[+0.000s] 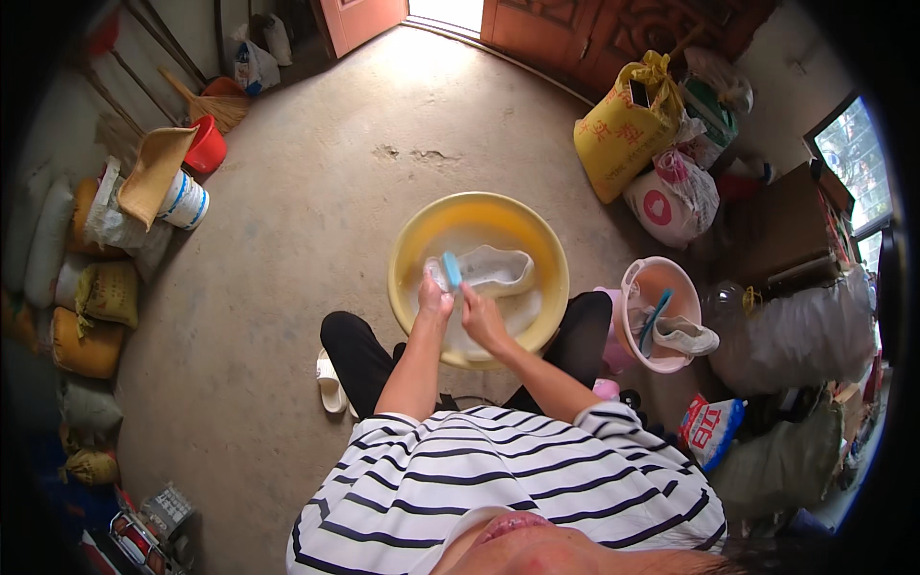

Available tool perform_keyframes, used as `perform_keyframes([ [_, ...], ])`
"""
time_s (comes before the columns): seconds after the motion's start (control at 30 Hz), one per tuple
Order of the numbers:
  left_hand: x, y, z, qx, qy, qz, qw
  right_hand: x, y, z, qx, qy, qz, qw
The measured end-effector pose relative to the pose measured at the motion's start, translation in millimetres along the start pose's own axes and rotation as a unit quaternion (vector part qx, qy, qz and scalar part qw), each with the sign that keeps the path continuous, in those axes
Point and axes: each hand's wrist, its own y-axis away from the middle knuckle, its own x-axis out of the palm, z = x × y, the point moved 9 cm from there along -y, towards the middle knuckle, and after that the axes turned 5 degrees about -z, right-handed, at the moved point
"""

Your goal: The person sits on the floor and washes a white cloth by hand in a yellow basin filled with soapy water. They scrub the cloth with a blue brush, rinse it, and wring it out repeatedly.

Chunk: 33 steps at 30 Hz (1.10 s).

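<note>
A yellow plastic basin (480, 198) holding sudsy water stands on the floor between my knees. My left hand (434, 293) grips a small whitish object (433, 271), perhaps a shoe's end or a shoe part, above the left side of the water. In my right hand (480, 313) is a light blue scrubbing brush (451, 269), its head against or close beside that object. A white shoe (499, 269) lies in the suds just right of the brush; whether it joins the held piece cannot be told.
To the right, a pink bucket (631, 287) holds another white shoe (683, 336) and a teal brush (658, 316). A detergent bag (710, 431) lies nearby. Yellow sack (611, 129) stands back right; red bucket (206, 144) and broom (215, 108) are back left.
</note>
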Motion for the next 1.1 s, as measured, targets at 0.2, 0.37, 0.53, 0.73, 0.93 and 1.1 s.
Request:
perform_keyframes([
  [0.2,4.5,-0.2,5.1,0.005,0.005,0.039,0.999,-14.4,-14.9,-9.4,0.012,0.035,-0.029,0.999],
  [0.37,-3.6,-15.8,-6.3,0.015,0.002,-0.002,1.000,-14.3,26.4,16.1,-0.036,-0.040,-0.021,0.998],
  [0.53,-1.7,-17.0,1.4,0.012,0.015,0.038,0.999,-17.2,-16.9,-10.9,0.022,0.009,-0.051,0.998],
  [0.73,-6.7,-16.7,-6.5,0.012,0.022,-0.001,1.000,-16.6,16.6,4.6,-0.016,-0.033,-0.025,0.999],
  [0.93,-10.6,-5.8,-7.2,-0.027,0.021,-0.054,0.998,-17.2,22.7,17.6,-0.012,-0.054,-0.006,0.998],
  [1.1,-3.3,-7.2,1.0,-0.013,0.026,-0.002,1.000,-10.3,-5.4,-9.6,-0.005,-0.005,-0.028,1.000],
])
